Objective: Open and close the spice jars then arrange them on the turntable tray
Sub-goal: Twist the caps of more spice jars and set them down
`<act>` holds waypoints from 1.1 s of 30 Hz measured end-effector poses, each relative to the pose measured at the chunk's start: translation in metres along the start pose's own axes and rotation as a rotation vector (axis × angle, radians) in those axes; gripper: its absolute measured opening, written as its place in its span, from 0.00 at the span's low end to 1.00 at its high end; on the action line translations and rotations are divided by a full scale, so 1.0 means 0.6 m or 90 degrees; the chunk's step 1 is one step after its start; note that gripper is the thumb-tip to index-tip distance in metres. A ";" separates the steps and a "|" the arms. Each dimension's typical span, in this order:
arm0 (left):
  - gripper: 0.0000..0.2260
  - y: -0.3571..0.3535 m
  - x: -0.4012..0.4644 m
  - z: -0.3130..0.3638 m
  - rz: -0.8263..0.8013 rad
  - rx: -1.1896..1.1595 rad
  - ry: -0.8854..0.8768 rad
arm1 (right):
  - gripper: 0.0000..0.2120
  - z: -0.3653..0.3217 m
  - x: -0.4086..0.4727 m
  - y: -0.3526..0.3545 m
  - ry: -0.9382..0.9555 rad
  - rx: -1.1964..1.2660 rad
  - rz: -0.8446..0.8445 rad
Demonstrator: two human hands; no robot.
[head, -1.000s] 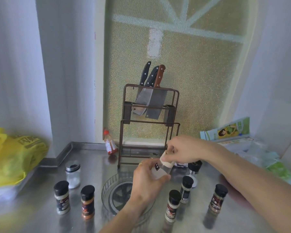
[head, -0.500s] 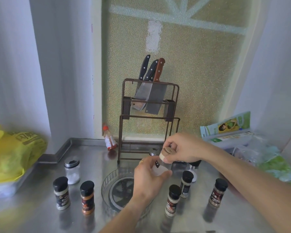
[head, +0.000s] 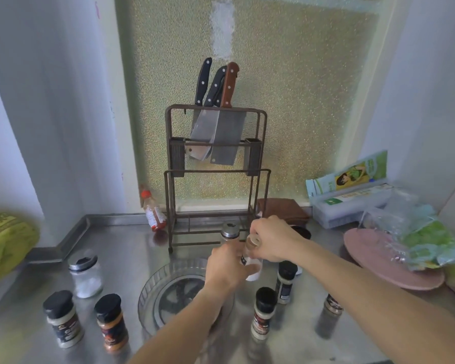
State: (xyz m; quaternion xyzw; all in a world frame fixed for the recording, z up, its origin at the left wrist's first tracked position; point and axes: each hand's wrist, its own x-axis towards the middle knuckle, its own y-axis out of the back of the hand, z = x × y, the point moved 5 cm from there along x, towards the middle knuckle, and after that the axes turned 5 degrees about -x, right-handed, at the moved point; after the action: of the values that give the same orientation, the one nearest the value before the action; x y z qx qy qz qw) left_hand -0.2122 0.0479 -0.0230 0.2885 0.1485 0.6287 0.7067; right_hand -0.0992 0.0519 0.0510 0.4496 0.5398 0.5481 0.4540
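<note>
My left hand grips the body of a white spice jar, held tilted just above the right rim of the clear turntable tray. My right hand pinches the jar's tan cap from above. On the steel counter to the left stand two black-capped spice jars and a clear glass jar. Three more black-capped jars stand right of the tray, the last partly hidden by my right forearm. A silver-lidded jar stands behind my hands.
A brown knife rack with cleavers stands at the back wall, a small red-capped bottle beside it. A yellow bag lies far left. A pink plate, plastic bags and boxes fill the right side.
The view has tipped down and closer. My hands with the white jar have stayed over the tray's right rim, my right hand keeping its grip on the cap.
</note>
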 end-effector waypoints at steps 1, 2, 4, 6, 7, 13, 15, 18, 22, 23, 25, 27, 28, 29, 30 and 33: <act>0.17 -0.007 0.005 -0.008 -0.003 0.001 0.009 | 0.19 -0.001 0.005 -0.007 -0.001 -0.007 -0.007; 0.18 -0.014 0.011 -0.017 -0.005 0.003 0.017 | 0.20 -0.001 0.009 -0.015 0.000 -0.016 -0.012; 0.20 -0.028 0.017 -0.032 -0.017 0.026 0.027 | 0.20 -0.002 0.014 -0.033 0.002 -0.032 -0.024; 0.20 -0.038 0.019 -0.040 -0.030 0.058 0.022 | 0.20 0.002 0.017 -0.055 -0.002 -0.033 -0.035; 0.20 -0.042 0.020 -0.043 -0.033 0.071 0.019 | 0.20 0.004 0.017 -0.063 -0.004 -0.030 -0.036; 0.19 -0.052 0.031 -0.057 -0.055 0.129 0.008 | 0.16 0.000 0.012 -0.072 0.013 -0.040 -0.019; 0.17 -0.049 0.034 -0.055 -0.094 0.156 0.003 | 0.22 0.003 0.010 -0.070 0.020 -0.026 -0.021; 0.10 -0.018 0.047 -0.046 -0.077 0.181 -0.024 | 0.30 0.040 0.003 -0.029 0.009 0.046 0.049; 0.15 0.052 0.086 -0.041 0.126 0.112 -0.052 | 0.28 0.135 0.004 0.019 -0.107 0.032 0.152; 0.17 0.058 0.096 -0.041 0.149 0.111 -0.061 | 0.31 0.156 0.005 0.015 -0.145 0.023 0.145; 0.25 0.051 0.116 -0.047 0.123 0.118 -0.050 | 0.35 0.184 0.011 -0.012 -0.193 0.018 0.108; 0.29 0.032 0.134 -0.057 0.070 0.130 -0.034 | 0.36 0.197 0.015 -0.046 -0.209 0.029 0.068; 0.30 0.021 0.142 -0.063 0.047 0.142 -0.035 | 0.36 0.202 0.017 -0.061 -0.213 0.040 0.058; 0.31 0.011 0.148 -0.067 0.026 0.156 -0.039 | 0.35 0.206 0.018 -0.074 -0.214 0.054 0.056; 0.30 0.001 0.153 -0.069 0.010 0.164 -0.044 | 0.34 0.209 0.019 -0.084 -0.216 0.066 0.064; 0.27 -0.014 0.162 -0.073 0.006 0.165 -0.044 | 0.32 0.214 0.026 -0.103 -0.217 0.094 0.105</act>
State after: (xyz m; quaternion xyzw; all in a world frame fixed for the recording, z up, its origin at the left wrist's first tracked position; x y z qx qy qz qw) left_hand -0.2142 0.1518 -0.0477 0.3995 0.2024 0.5971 0.6655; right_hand 0.0253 0.0910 -0.0090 0.6107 0.4548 0.4584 0.4583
